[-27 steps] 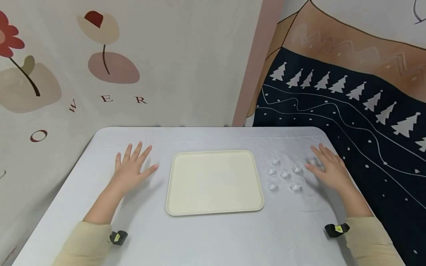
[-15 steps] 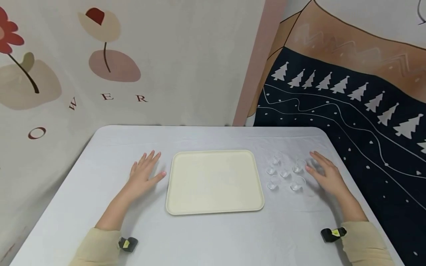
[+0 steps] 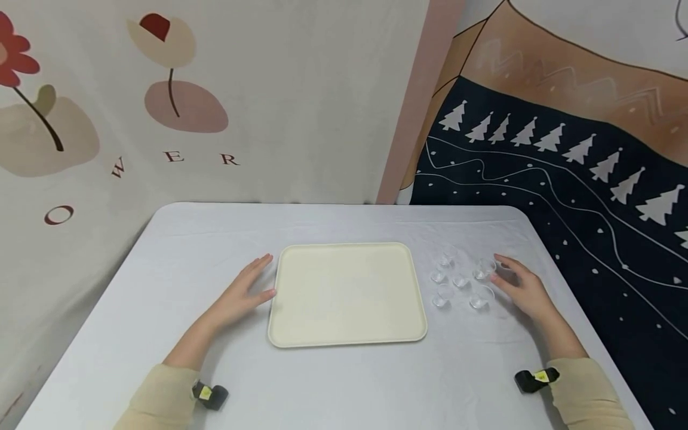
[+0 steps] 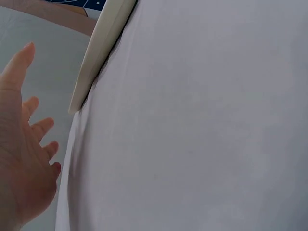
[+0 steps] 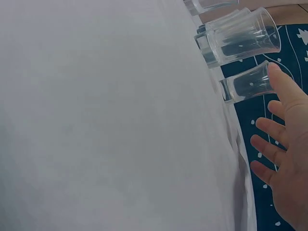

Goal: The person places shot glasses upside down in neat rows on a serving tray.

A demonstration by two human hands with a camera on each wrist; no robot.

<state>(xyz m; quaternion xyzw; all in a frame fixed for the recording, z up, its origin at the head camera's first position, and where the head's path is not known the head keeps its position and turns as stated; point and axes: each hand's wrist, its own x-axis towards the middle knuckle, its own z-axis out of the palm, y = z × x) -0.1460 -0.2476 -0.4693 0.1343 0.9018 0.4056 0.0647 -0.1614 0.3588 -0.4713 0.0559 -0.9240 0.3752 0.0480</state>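
Observation:
A cream rectangular tray (image 3: 346, 295) lies flat on the white-covered table. At its left edge is my left hand (image 3: 243, 300), thumb and fingers extended and spread apart; whether the fingertips touch the rim I cannot tell. Several small clear shot glasses (image 3: 442, 296) stand upright in a cluster to the tray's right. My right hand (image 3: 529, 292) is at the cluster's right side, thumb and fingers apart beside the nearest glass (image 3: 481, 270). In the right wrist view the thumb overlaps the rim of a glass (image 5: 248, 86); contact is unclear.
White cloth (image 3: 344, 388) covers the table, its far edge against a wall hanging with flowers and letters (image 3: 301, 107). A dark blue cloth with white trees (image 3: 548, 161) hangs beyond the right edge. A black camera (image 3: 211, 395) is on each wrist.
My left hand has moved right to the tray's edge, its fingers drawing closer together. My right hand has shifted slightly nearer the glasses. Tray and glasses have stayed in place.

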